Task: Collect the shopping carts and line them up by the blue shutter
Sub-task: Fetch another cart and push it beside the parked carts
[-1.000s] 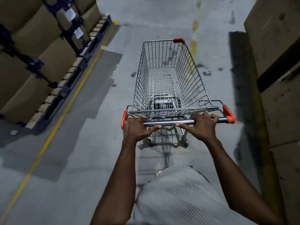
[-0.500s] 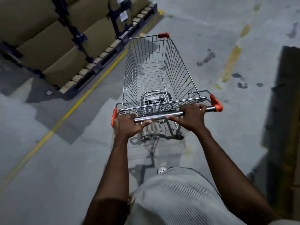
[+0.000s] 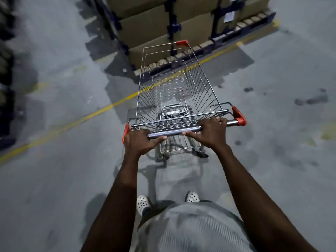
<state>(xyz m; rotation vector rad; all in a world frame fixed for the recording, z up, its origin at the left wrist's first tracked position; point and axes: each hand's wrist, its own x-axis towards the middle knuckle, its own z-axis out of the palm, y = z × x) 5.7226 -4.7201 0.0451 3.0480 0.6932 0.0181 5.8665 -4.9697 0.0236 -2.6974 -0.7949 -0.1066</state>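
An empty wire shopping cart (image 3: 198, 88) with orange corner caps stands on the grey concrete floor right in front of me. Its metal handle bar (image 3: 174, 132) runs across the middle of the view. My left hand (image 3: 140, 142) grips the bar's left end, next to the orange cap. My right hand (image 3: 209, 131) grips the bar toward its right end. The cart's nose points up and slightly left, toward stacked cartons. No blue shutter is in sight.
Cardboard cartons (image 3: 151, 28) on pallets fill a dark rack straight ahead of the cart. A yellow floor line (image 3: 72, 122) runs diagonally from lower left to upper right under the cart. Another dark rack (image 3: 5, 73) lines the left edge. Open concrete lies left and right.
The cart and I have swung left: the carton rack moved from the left side to straight ahead, and the boxes on the right have left the view. Both hands kept their grip.
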